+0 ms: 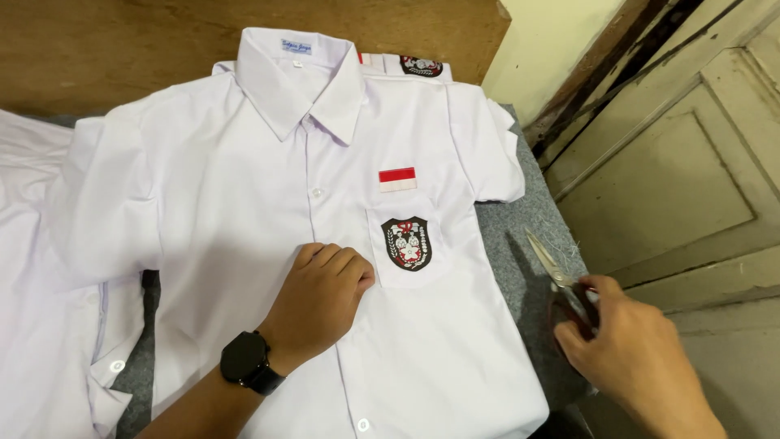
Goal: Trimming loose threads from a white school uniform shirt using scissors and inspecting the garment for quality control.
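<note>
A white short-sleeved shirt [244, 203] lies buttoned and face up on a grey felt-covered table [520, 244]. Its chest pocket carries a black shield badge [406, 242], with a small red-and-white patch [397, 179] above. My left hand [321, 297], a black watch on its wrist, rests knuckles-down on the shirt front just left of the pocket. At the table's right edge, my right hand [626, 341] grips the handles of a pair of scissors [551, 264], whose blades point up and away over the grey felt, clear of the shirt.
More white shirts lie at the left [41, 268] and under the collar at the back [422, 67]. Brown board [122, 49] backs the table. A cream panelled door [691, 162] stands close on the right, beyond the table's edge.
</note>
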